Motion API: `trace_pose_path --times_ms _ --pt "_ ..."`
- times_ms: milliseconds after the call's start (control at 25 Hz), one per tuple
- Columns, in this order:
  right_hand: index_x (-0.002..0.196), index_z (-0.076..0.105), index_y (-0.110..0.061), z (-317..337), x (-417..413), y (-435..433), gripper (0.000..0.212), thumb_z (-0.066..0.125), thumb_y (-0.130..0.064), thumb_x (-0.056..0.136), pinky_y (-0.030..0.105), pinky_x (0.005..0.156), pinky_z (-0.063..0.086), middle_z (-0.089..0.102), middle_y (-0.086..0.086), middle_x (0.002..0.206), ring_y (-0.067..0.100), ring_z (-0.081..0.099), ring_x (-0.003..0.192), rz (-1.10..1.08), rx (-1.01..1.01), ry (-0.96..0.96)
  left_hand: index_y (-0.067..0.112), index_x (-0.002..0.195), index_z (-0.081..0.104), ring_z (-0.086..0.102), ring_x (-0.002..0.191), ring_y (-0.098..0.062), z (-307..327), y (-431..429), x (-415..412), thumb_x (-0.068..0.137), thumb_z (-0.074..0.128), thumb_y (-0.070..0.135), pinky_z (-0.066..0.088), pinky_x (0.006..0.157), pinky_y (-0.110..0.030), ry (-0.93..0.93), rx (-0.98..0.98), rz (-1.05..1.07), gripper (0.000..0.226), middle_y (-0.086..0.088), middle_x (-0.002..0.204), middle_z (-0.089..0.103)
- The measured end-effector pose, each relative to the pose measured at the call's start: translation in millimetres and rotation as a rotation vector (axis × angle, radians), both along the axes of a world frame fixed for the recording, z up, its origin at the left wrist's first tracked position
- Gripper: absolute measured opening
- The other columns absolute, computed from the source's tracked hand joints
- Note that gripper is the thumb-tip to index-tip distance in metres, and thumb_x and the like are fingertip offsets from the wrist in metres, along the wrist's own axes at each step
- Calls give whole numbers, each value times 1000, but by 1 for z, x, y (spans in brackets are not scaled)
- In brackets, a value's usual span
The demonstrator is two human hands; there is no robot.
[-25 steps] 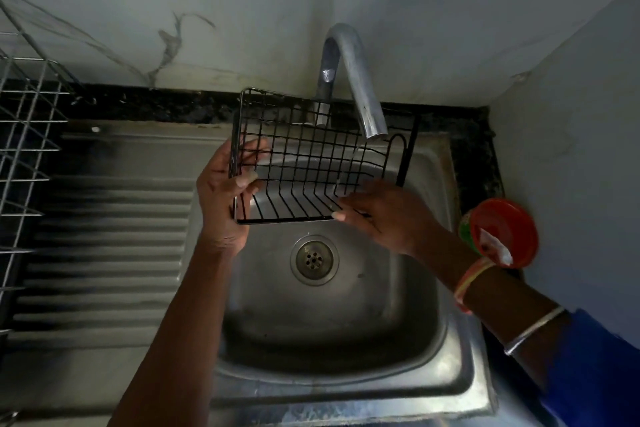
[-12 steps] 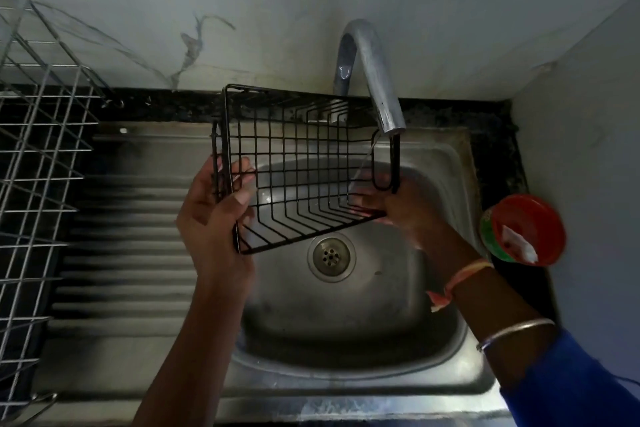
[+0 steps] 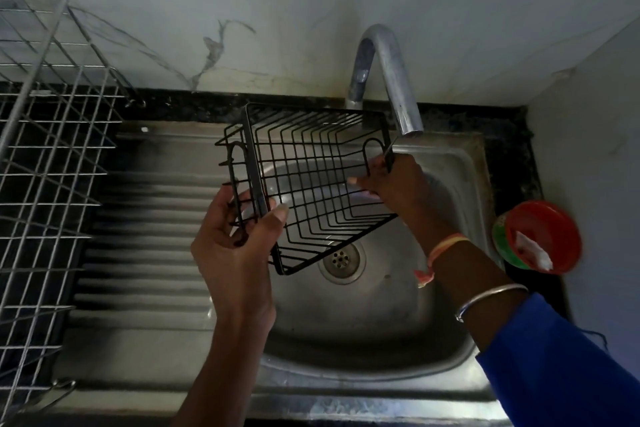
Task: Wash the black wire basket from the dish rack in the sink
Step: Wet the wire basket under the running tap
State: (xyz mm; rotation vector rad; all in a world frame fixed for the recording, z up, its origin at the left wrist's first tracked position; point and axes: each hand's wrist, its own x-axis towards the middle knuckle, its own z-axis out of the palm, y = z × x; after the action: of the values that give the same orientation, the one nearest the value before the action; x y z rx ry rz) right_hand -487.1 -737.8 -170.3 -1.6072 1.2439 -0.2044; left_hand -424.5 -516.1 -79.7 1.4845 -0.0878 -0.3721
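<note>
Overhead, black wire basket (image 3: 311, 184) held tilted above the steel sink basin (image 3: 450, 163), under the curved chrome tap (image 3: 391, 80). Left hand (image 3: 239, 246) curls round its left edge; right hand (image 3: 398, 184) pinches a hook loop. Steel dish rack (image 3: 45, 149) stands left.

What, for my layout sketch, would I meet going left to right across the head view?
Dish rack → drainboard → left hand → black wire basket → right hand → red-lidded container.

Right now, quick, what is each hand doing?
Left hand: grips the black wire basket by its left edge.
Right hand: grips the basket's right side.
</note>
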Motion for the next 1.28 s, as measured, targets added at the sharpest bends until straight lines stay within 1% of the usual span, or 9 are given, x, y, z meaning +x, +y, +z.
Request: trace_pose_path --times_ms 160,280,440,600,800,920,1000,1120,1280 --pt "99 67 -8 -15 2 1 45 89 -5 60 38 77 60 74 3 88 16 73 82 11 58 -194 13 98 70 63 75 -10 6 -4 0 76 74 19 51 64 -26 -64 74 -4 23 6 81 70" --pt "88 62 -8 -15 5 2 20 77 0 76 31 58 60 68 5 83 13 70 66 -46 208 -279 15 95 70 63 74 -9 7 -5 0 77 73 19 52 66 -22 -91 114 -25 19 5 79 69" --pt "76 61 -4 -7 10 5 28 69 -28 88 52 58 57 63 17 70 29 65 59 -217 317 -255 22 95 68 65 77 -9 11 -6 -9 75 73 29 53 69 -19 -115 128 -62 21 4 83 70" --pt "79 57 -8 -4 7 -3 39 49 -41 98 42 50 56 63 14 68 33 65 64 -135 392 -286 13 95 66 61 72 -13 13 -12 -15 76 69 33 52 66 -25 -154 129 -32 28 0 79 66" --pt "129 48 -6 -17 -8 -4 28 43 -5 101 29 67 54 66 12 117 27 67 102 152 421 -398 11 93 66 60 74 -12 14 -10 -9 80 68 27 50 70 -29 -181 163 29 20 4 77 64" --pt "141 36 -14 -21 -21 -11 67 49 21 85 36 89 51 62 2 128 22 57 123 444 529 -385 12 94 68 60 75 -7 14 -6 -5 80 70 25 48 68 -21 -150 148 72 19 7 77 65" --pt "138 38 -9 -21 -23 -11 57 55 12 88 37 90 54 64 6 125 22 62 116 451 461 -317 12 94 69 61 76 -6 14 -4 -4 79 71 28 48 68 -19 -153 148 74 22 8 78 66" --pt "108 58 -5 -13 -9 1 21 56 -23 97 36 66 55 73 14 100 34 70 90 142 448 -335 15 94 70 64 78 -9 15 -5 -7 79 71 27 50 71 -21 -147 139 59 19 7 79 68" --pt "95 61 -2 -12 0 -4 37 43 -33 102 34 56 59 72 16 82 25 72 66 -39 357 -249 14 95 69 65 78 -12 15 -8 -14 78 71 27 52 72 -26 -162 101 51 21 5 80 68"
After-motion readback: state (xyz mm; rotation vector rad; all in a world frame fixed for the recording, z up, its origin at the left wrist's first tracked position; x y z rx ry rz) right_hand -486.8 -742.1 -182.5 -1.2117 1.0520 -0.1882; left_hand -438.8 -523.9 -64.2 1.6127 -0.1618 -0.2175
